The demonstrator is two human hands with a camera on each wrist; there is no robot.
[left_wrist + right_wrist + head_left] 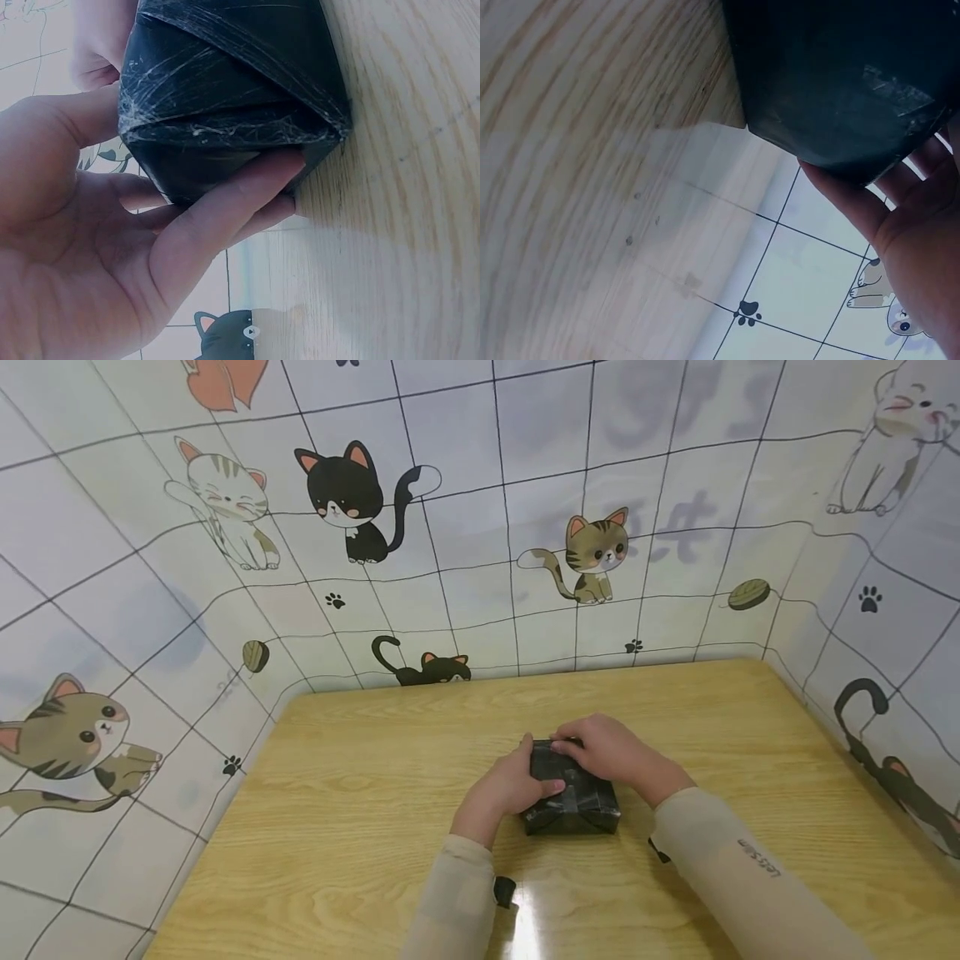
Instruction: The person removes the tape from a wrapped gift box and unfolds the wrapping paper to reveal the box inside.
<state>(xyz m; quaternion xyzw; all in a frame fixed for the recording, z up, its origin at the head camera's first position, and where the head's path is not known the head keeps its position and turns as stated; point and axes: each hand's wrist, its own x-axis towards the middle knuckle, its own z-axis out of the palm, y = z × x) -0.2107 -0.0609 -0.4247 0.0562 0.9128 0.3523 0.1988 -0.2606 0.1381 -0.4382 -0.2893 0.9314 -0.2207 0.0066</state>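
Note:
A small box-shaped parcel (573, 811), wrapped in shiny black plastic with creased, folded ends, lies on the wooden table. My left hand (506, 787) grips its left side, the thumb reaching over the top. In the left wrist view, the fingers lie along the side of the creased parcel (232, 75). At the far right of the parcel, my right hand (603, 749) holds the far edge with bent fingers. In the right wrist view, that hand (922, 225) is around a corner of the parcel (832, 82); some of its fingers are hidden behind it.
The wooden table (360, 827) ends against walls covered with a cat-patterned sheet (465, 502) at the back and both sides. Black straps (505, 892) show at my wrists, below the beige sleeves (742, 860).

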